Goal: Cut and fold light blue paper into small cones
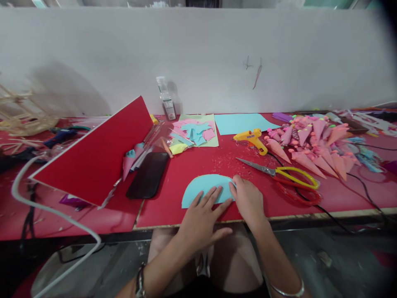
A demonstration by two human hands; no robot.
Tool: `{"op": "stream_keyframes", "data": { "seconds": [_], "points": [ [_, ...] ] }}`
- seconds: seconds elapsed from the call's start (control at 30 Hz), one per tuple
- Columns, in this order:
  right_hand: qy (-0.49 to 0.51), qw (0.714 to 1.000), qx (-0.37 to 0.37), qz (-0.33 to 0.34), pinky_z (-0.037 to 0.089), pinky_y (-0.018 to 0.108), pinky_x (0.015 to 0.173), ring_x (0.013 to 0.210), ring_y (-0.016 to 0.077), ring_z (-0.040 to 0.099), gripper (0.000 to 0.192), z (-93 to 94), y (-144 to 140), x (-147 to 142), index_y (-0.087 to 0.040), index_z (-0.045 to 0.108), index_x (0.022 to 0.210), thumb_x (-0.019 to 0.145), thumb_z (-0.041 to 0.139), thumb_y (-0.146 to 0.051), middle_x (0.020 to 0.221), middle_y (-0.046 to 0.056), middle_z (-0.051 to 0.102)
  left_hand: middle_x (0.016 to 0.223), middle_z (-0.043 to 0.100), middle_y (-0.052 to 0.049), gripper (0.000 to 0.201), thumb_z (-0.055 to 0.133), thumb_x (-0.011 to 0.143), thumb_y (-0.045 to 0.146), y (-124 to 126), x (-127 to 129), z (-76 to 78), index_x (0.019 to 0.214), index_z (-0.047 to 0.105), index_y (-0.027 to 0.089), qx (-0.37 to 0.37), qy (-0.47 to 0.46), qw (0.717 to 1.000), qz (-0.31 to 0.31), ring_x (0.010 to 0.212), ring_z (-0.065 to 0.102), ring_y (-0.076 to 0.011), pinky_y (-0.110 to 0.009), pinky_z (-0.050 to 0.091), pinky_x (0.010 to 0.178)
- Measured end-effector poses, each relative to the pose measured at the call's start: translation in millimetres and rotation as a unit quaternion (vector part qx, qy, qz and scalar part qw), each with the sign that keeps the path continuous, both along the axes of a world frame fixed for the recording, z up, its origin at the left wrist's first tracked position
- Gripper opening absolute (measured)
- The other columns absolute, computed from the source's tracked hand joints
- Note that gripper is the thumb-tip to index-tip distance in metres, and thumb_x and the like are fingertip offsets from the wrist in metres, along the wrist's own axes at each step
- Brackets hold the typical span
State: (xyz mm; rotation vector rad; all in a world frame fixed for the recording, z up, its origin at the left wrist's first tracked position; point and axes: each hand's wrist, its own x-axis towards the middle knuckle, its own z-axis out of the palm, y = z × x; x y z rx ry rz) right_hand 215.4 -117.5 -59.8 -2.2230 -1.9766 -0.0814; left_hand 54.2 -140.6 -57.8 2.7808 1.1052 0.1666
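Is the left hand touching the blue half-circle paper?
Touching. The head view shows the left hand lying flat on the blue half-circle paper, fingers spread over it.

Nothing here reads clearly. The bottle (166,98) at the tabletop's back edge carries a label, and the glue gun (252,138) has a dark sticker on its side, but the print on both is too small and blurred to make out.

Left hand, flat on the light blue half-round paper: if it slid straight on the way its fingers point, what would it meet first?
The left hand points up and right across the light blue half-round paper. Past the paper's edge lies bare red table with scraps; the steel-bladed yellow-handled scissors probably come first, though depth is unclear.
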Motion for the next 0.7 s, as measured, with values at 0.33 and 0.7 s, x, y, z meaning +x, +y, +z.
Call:
{"op": "stream_keyframes", "data": {
  "seconds": [0.33, 0.7],
  "points": [
    [0.007, 1.0, 0.001, -0.001, 0.032, 0.025, 0.051, 0.069, 0.0178, 0.059, 0.016, 1.4, 0.1, 1.9, -0.018, 0.053, 0.087, 0.088, 0.04, -0.029, 0.073, 0.005, 0.062, 0.14, 0.032, -0.001, 0.066, 0.041, 0.079, 0.055, -19.0, -86.5, 2.5, 0.137, 0.02, 0.031, 0.058, 0.038, 0.996, 0.058, 0.127, 0.031, -0.021, -0.04, 0.023, 0.104],
    [0.065, 0.921, 0.086, 0.375, 0.032, 0.04, 0.094, 0.109, 0.023, 0.043, 0.043, -0.4, -41.0, -42.7, -0.025, 0.048, 0.121, 0.084, 0.042, -0.046, 0.12, 0.007, 0.051, 0.138, 0.036, -0.002, 0.073, 0.048, 0.076, 0.056, -16.5, -102.4, 1.6, 0.137, 0.022, 0.025, 0.135, 0.077, 0.988, 0.022, 0.125, 0.035, -0.0208, -0.034, 0.027, 0.101]
  ]
}}
